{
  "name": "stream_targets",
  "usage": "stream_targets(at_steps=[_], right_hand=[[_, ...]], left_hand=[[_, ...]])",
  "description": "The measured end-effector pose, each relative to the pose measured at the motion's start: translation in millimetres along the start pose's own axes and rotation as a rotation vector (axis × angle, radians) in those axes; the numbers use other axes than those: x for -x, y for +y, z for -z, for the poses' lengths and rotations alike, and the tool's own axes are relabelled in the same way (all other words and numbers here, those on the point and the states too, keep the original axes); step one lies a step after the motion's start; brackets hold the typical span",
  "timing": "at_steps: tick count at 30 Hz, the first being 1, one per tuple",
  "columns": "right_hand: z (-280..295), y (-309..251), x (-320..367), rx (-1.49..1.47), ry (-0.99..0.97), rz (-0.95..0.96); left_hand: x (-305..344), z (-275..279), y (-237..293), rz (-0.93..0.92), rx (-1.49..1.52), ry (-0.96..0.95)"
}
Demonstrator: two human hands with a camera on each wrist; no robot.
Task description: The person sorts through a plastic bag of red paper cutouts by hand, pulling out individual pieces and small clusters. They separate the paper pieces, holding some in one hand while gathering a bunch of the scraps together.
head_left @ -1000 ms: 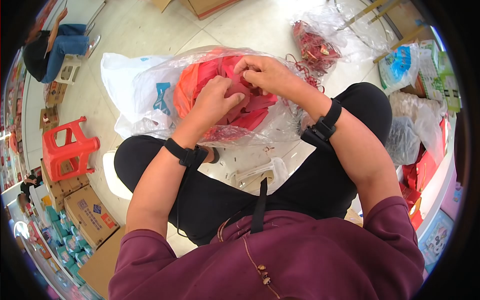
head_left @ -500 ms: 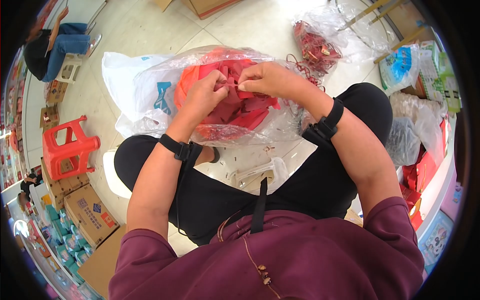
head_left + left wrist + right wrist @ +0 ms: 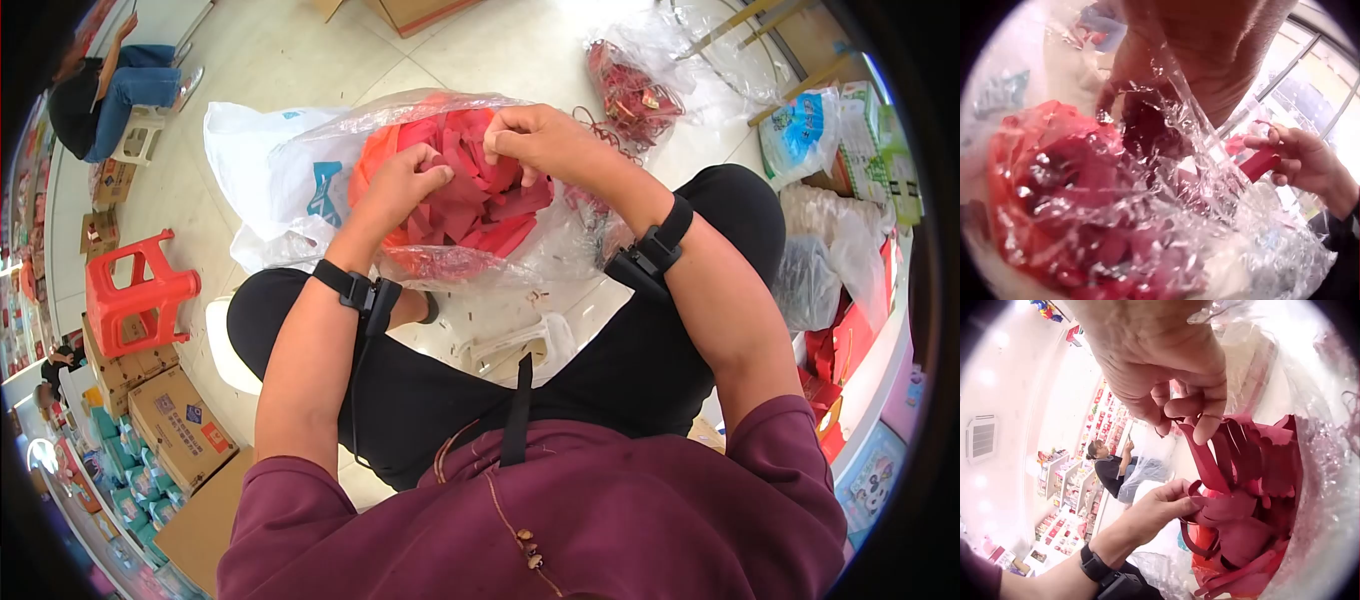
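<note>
In the head view, my left hand [image 3: 398, 190] is over the left part of a heap of red strips [image 3: 480, 205] in a clear plastic bag. The right wrist view shows its thumb and fingers [image 3: 1169, 499] pinching a curled red piece [image 3: 1225, 509]. My right hand [image 3: 545, 145] is above the heap's upper right; its thumb and fingertips pinch the top of a red strip [image 3: 1204, 464] in the right wrist view. Through the clear plastic [image 3: 1179, 119], the left wrist view shows my left hand [image 3: 1166, 81] partly hidden, and my right hand [image 3: 1310, 162] with a red piece.
A white bag [image 3: 255, 165] lies left of the heap, a bundle of red cords [image 3: 635, 95] at upper right. A red stool [image 3: 140, 295] and cartons [image 3: 180, 420] stand left. A seated person [image 3: 125, 100] is at upper left; a white stool [image 3: 545, 345] lies between the legs.
My hands came together over the heap half a second ago and are now apart. The right has moved up, the left slightly left. The red pieces under them have shifted.
</note>
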State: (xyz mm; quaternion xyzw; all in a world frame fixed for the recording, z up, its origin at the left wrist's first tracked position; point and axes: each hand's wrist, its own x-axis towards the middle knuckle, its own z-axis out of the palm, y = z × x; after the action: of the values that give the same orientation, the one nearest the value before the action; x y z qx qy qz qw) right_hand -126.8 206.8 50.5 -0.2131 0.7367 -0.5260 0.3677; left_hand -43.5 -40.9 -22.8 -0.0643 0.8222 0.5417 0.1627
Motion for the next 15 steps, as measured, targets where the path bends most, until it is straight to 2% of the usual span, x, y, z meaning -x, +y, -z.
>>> stream_targets(at_steps=[3,6,9,12,15], right_hand=[[-2.2,2.9,-1.6,-0.019,0.006,-0.065],[-3.6,-0.3,1.6,-0.045,0.011,-0.044],[-5.7,2.0,-0.9,-0.01,-0.02,-0.007],[-6.1,1.8,-2.3,0.018,0.054,-0.007],[0.0,1.4,-6.4,0.031,0.041,-0.037]], left_hand=[[10.1,3.7,36.2,0.071,0.172,-0.024],[9.8,7.0,41.5,0.161,0.349,-0.089],[8.3,11.1,40.3,0.22,0.395,-0.12],[10.1,9.6,42.4,0.17,0.436,-0.108],[6.3,11.0,32.4,0.105,0.33,-0.043]])
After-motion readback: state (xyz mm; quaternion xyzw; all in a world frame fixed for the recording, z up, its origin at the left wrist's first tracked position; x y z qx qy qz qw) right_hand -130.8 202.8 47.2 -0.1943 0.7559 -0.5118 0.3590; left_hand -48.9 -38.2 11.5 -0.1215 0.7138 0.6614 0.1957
